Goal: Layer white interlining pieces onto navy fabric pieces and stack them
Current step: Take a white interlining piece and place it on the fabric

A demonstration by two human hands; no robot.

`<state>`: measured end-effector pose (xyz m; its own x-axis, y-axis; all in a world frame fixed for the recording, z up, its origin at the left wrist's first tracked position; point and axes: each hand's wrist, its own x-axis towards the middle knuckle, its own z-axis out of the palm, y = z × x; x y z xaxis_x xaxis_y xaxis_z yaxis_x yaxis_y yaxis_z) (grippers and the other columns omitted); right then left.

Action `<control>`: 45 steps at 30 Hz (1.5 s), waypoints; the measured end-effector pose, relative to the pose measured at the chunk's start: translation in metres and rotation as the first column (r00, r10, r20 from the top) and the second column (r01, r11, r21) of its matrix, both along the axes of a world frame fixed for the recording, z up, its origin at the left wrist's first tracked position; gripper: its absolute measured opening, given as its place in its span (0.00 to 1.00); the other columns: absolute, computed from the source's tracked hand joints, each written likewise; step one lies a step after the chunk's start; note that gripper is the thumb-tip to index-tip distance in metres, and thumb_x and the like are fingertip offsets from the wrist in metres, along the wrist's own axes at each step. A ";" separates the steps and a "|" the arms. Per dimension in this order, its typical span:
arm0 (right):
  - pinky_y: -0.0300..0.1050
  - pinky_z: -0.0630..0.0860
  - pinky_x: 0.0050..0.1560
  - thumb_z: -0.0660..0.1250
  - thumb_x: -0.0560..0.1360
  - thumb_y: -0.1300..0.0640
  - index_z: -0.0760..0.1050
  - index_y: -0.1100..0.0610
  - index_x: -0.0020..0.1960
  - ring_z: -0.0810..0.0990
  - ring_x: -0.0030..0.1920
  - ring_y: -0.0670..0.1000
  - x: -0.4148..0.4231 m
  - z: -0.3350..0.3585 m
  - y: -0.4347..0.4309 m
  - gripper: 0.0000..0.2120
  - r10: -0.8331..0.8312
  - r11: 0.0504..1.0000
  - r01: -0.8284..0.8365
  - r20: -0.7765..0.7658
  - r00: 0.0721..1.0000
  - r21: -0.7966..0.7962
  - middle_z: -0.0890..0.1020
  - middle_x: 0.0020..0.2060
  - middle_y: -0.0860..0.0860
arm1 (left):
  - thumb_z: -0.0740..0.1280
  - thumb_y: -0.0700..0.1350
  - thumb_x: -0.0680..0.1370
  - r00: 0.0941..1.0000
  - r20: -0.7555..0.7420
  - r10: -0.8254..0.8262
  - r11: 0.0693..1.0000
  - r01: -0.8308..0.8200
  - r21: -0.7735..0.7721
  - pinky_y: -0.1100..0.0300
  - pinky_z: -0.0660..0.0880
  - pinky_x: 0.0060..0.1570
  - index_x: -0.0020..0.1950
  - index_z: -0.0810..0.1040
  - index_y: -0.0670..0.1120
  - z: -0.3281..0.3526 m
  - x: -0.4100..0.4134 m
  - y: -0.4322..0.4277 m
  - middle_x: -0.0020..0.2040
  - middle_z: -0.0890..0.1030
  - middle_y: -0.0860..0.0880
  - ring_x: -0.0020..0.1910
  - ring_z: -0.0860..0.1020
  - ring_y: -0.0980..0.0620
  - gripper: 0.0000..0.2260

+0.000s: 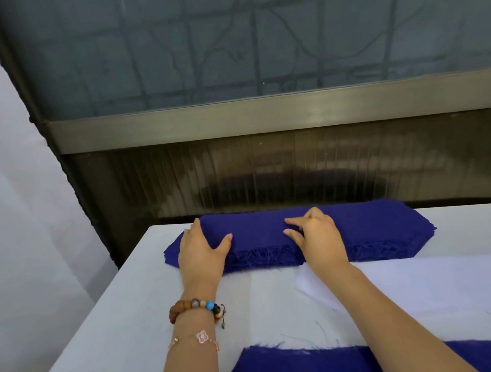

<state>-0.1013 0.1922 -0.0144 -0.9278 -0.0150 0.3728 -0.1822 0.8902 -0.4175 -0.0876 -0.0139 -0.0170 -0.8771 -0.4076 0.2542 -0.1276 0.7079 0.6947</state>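
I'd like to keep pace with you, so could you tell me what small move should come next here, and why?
Probably peel the top piece off the navy stack and draw it nearer: the left hand and right hand both rest on it, and the white interlining lies just nearer you.
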 end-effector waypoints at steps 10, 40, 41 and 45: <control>0.42 0.71 0.57 0.58 0.81 0.47 0.70 0.48 0.71 0.72 0.57 0.51 0.001 0.000 -0.001 0.19 -0.014 0.999 0.014 0.007 1.000 0.029 0.73 0.59 0.51 | 0.71 0.54 0.76 0.998 -0.002 0.065 0.996 -0.065 0.054 0.50 0.65 0.67 0.75 0.66 0.44 0.011 0.001 -0.013 0.68 0.74 0.44 0.69 0.69 0.44 0.32; 0.42 0.72 0.58 0.59 0.81 0.48 0.70 0.49 0.70 0.72 0.59 0.52 0.001 -0.003 -0.001 0.19 -0.020 1.000 0.020 -0.014 1.000 -0.022 0.75 0.59 0.52 | 0.70 0.44 0.77 0.998 0.002 0.062 0.974 -0.061 0.220 0.57 0.73 0.52 0.58 0.77 0.38 0.016 0.004 -0.018 0.53 0.80 0.41 0.50 0.77 0.46 0.14; 0.42 0.72 0.58 0.59 0.81 0.48 0.71 0.49 0.70 0.72 0.58 0.52 0.001 -0.003 0.000 0.18 -0.019 0.999 0.019 -0.017 1.000 -0.030 0.75 0.58 0.52 | 0.70 0.44 0.77 0.998 0.006 0.069 0.974 -0.068 0.217 0.57 0.73 0.53 0.57 0.78 0.37 0.016 0.003 -0.017 0.51 0.81 0.40 0.50 0.78 0.45 0.13; 0.42 0.72 0.56 0.60 0.80 0.50 0.74 0.50 0.67 0.72 0.56 0.51 0.002 -0.005 0.000 0.16 -0.013 0.997 0.010 -0.047 0.999 -0.070 0.76 0.55 0.52 | 0.68 0.45 0.79 0.997 0.018 0.077 0.975 -0.079 0.210 0.57 0.71 0.49 0.53 0.79 0.38 0.017 0.001 -0.014 0.49 0.81 0.39 0.45 0.75 0.48 0.10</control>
<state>-0.0991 0.1926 -0.0198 -0.9089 0.0235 0.4165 -0.1930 0.8613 -0.4700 -0.0866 -0.0281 0.0001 -0.8422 -0.5186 0.1474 -0.1843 0.5338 0.8253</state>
